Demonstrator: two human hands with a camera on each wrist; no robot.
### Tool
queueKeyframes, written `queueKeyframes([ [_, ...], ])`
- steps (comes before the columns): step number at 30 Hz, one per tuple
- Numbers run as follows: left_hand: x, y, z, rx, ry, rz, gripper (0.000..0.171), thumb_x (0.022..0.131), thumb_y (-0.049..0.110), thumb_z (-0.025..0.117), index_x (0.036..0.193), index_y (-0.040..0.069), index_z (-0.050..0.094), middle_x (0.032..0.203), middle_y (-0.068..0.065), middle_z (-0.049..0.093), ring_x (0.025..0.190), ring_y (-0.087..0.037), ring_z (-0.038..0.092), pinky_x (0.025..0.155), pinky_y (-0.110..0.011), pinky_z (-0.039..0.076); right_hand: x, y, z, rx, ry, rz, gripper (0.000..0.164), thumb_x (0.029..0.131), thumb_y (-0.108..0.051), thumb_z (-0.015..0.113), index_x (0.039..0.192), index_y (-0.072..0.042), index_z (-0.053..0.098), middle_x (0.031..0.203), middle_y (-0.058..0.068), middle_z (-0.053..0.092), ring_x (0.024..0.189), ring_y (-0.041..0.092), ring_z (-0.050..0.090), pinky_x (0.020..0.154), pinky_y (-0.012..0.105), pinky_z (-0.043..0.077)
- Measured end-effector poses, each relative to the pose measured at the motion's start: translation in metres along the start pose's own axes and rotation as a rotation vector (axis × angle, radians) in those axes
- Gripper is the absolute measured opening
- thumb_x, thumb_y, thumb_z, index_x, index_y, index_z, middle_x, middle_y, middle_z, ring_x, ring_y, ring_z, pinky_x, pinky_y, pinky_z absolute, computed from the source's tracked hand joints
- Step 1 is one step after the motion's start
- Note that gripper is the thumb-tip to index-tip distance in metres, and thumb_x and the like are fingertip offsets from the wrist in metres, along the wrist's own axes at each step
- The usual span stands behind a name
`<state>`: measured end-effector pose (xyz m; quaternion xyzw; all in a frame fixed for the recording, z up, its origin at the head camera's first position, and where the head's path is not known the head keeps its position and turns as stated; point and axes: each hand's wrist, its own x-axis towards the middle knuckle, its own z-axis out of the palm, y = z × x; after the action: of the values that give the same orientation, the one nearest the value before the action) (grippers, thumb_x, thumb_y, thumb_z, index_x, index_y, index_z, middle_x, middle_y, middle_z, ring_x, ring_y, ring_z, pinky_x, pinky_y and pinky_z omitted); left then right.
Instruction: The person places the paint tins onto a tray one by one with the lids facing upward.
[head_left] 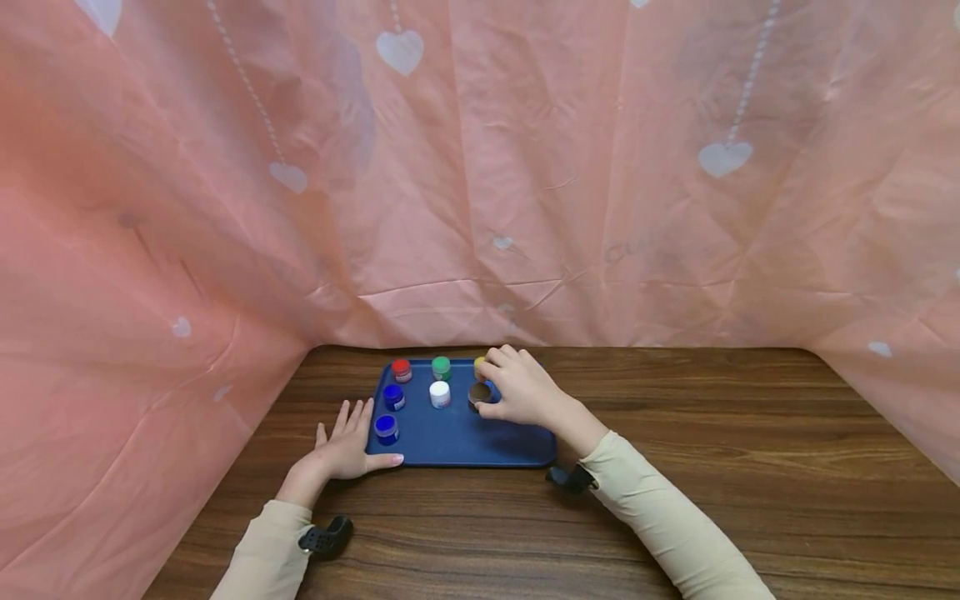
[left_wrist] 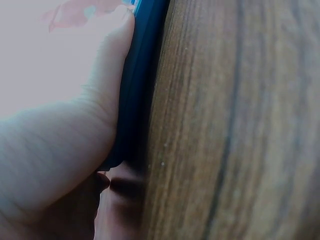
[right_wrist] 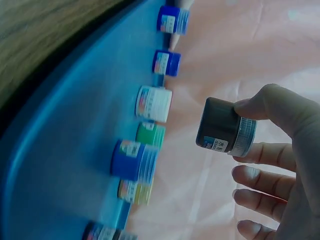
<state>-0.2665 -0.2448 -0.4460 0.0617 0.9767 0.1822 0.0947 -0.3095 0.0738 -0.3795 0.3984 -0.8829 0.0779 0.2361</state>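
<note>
My right hand (head_left: 525,390) pinches a small black paint jar (right_wrist: 220,125) between thumb and fingertips. In the right wrist view this jar is off the blue tray (head_left: 465,442), with its ribbed lid toward the palm. Behind it in the head view, a blue jar is mostly hidden. My left hand (head_left: 345,446) rests at the tray's front left corner, fingers straight along the left side and thumb on the front rim. A dark blue jar (head_left: 386,429) stands just inside that corner, and a white jar (head_left: 440,394) stands left of the black one.
Red (head_left: 402,371), green (head_left: 441,368) and yellow jars (right_wrist: 135,191) line the tray's back. Another dark blue jar (head_left: 393,397) stands at the left. A dark jar (right_wrist: 107,232) shows low in the right wrist view. Pink curtains (head_left: 480,208) surround the wooden table (head_left: 712,467).
</note>
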Motion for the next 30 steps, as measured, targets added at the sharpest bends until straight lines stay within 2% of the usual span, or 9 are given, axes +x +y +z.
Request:
queueKeyframes([
  [5, 0.0, 0.0, 0.0, 0.012, 0.002, -0.005, 0.131, 0.07, 0.082, 0.059, 0.156, 0.001, 0.001, 0.162, -0.027, 0.003, 0.149, -0.045, -0.011, 0.107, -0.076, -0.01, 0.006, -0.01, 0.003, 0.01, -0.048, -0.021, 0.027, 0.08, -0.041, 0.073, 0.094, -0.02, 0.063, 0.097, -0.002, 0.055, 0.086, 0.016, 0.046, 0.069, 0.028, 0.034],
  [11, -0.002, 0.004, -0.004, 0.014, -0.009, -0.011, 0.128, 0.073, 0.078, 0.061, 0.155, -0.001, 0.004, 0.161, -0.03, 0.005, 0.149, -0.047, -0.008, 0.107, -0.077, -0.006, 0.013, -0.023, 0.008, 0.02, -0.109, -0.035, 0.028, 0.077, -0.04, 0.075, 0.096, -0.021, 0.065, 0.094, -0.003, 0.054, 0.085, 0.015, 0.044, 0.068, 0.028, 0.033],
  [18, 0.002, 0.0, 0.001, 0.015, -0.002, -0.013, 0.132, 0.07, 0.083, 0.058, 0.156, 0.0, 0.002, 0.161, -0.028, 0.004, 0.149, -0.045, -0.01, 0.107, -0.076, -0.009, 0.02, -0.034, 0.014, 0.048, -0.173, -0.045, 0.027, 0.08, -0.039, 0.075, 0.099, -0.022, 0.067, 0.101, -0.004, 0.057, 0.093, 0.015, 0.048, 0.083, 0.033, 0.043],
  [30, 0.003, -0.003, 0.003, 0.008, 0.0, -0.009, 0.135, 0.068, 0.086, 0.056, 0.156, 0.001, 0.001, 0.161, -0.028, 0.003, 0.149, -0.044, -0.013, 0.107, -0.076, -0.011, 0.028, -0.043, 0.027, 0.017, -0.308, -0.018, 0.031, 0.082, -0.044, 0.075, 0.105, -0.025, 0.068, 0.105, -0.004, 0.057, 0.095, 0.014, 0.047, 0.075, 0.026, 0.038],
])
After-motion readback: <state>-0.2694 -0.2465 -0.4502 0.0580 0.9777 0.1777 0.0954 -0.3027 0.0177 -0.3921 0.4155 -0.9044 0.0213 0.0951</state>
